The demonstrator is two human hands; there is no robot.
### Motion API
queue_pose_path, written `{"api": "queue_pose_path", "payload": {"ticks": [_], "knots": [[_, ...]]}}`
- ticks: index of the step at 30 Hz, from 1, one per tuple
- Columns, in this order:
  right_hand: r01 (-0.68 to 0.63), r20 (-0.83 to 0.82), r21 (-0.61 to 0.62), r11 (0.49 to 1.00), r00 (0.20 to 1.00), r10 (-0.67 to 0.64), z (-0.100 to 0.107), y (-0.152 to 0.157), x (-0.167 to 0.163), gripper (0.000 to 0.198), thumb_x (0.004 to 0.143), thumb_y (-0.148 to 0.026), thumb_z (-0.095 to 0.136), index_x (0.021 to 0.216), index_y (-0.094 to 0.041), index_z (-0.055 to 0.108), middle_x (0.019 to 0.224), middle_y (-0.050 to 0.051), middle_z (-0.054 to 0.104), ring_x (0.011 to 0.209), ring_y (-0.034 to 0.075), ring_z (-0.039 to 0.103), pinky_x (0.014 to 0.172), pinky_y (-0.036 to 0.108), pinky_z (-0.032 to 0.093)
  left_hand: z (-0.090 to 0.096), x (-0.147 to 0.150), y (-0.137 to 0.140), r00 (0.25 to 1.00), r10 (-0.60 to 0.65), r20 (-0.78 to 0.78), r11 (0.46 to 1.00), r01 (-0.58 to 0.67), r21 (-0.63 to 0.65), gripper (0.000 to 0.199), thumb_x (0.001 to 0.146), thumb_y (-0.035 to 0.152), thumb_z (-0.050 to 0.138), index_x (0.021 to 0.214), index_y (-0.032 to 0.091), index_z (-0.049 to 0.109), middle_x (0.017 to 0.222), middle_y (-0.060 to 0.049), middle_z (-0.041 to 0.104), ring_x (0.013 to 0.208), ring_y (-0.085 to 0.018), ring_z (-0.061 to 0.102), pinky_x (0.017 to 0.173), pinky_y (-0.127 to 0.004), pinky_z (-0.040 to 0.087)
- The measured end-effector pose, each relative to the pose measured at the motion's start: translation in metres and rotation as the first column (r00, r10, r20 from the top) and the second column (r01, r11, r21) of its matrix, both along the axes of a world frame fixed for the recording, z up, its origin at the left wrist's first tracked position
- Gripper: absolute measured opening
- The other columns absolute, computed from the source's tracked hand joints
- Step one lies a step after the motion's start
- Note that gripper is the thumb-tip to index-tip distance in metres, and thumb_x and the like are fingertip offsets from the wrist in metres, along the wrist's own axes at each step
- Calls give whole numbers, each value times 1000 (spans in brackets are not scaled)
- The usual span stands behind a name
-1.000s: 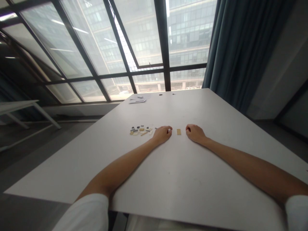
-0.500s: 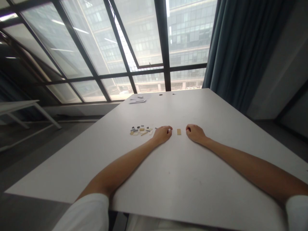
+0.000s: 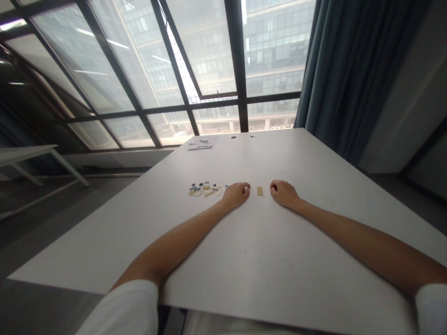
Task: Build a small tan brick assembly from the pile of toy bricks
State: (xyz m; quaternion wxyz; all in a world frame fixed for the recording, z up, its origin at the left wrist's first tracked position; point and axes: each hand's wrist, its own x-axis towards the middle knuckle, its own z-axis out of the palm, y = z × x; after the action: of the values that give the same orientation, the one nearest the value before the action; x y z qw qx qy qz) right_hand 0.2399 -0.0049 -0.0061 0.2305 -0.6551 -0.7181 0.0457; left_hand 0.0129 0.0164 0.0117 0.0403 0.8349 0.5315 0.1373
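A small tan studded building-brick plate (image 3: 260, 191) lies flat on the white table (image 3: 244, 237), between my two hands and touching neither. My left hand (image 3: 236, 193) rests just left of it, loosely closed, with the thumb and bent forefinger round a small gap and no piece visible in it. To the plate's right, my right hand (image 3: 283, 192) lies on the tabletop with its fingers curled in, and nothing shows in it. Beside my left hand spreads a loose group of building bricks (image 3: 206, 188) in tan, grey, black and white. A grey piece (image 3: 226, 186) is partly hidden behind that hand.
Papers (image 3: 200, 145) lie at the table's far left. A dark round object (image 3: 233, 137) and another small item (image 3: 252, 136) sit near the far edge. Windows stand behind the table, a blue curtain (image 3: 335, 79) at right, and another white table (image 3: 31, 153) at left.
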Motion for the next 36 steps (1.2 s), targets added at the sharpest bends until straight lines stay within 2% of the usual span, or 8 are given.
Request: {"api": "queue_pose_path", "payload": {"ticks": [18, 22, 25, 29, 36], "knots": [[-20, -4, 18, 1000, 1000, 20, -1, 0, 4, 20, 84, -20, 50, 84, -20, 71, 89, 5, 73, 79, 17, 60, 66, 26, 36, -1, 0, 0, 1000, 0, 29, 1000, 0, -10, 34, 93, 33, 47, 117, 27, 70, 109, -4, 74, 100, -20, 66, 90, -30, 50], [-17, 1, 12, 1000, 1000, 17, 0, -1, 4, 20, 84, -20, 51, 84, -20, 70, 87, 5, 73, 79, 18, 61, 65, 26, 36, 4, -1, 3, 999, -19, 49, 999, 21, -38, 31, 91, 32, 49, 109, 26, 74, 102, -3, 75, 93, -20, 67, 84, -28, 52], [-19, 2, 9, 1000, 1000, 19, -1, -1, 5, 20, 84, -20, 51, 84, -20, 70, 88, 5, 73, 79, 18, 61, 65, 26, 35, 15, -5, 9, 998, -11, 56, 998, 15, -69, 27, 87, 32, 54, 102, 25, 76, 96, -3, 76, 87, -19, 67, 79, -27, 52], [-20, 3, 11, 1000, 1000, 20, -4, 0, 6, 19, 84, -21, 51, 83, -20, 70, 87, 5, 72, 78, 18, 61, 64, 26, 34, 39, -19, 20, 998, 45, 46, 997, -42, -64, 23, 81, 37, 63, 90, 22, 77, 90, -4, 75, 84, -18, 66, 75, -26, 51], [-12, 9, 6, 1000, 1000, 12, -6, 2, 8, 20, 84, -21, 51, 85, -19, 71, 87, 6, 72, 77, 18, 61, 64, 26, 35, 80, -72, 42, 992, 89, -93, 986, -101, -136, 22, 71, 38, 73, 84, 20, 78, 86, -4, 74, 74, -16, 65, 68, -24, 50]]}}
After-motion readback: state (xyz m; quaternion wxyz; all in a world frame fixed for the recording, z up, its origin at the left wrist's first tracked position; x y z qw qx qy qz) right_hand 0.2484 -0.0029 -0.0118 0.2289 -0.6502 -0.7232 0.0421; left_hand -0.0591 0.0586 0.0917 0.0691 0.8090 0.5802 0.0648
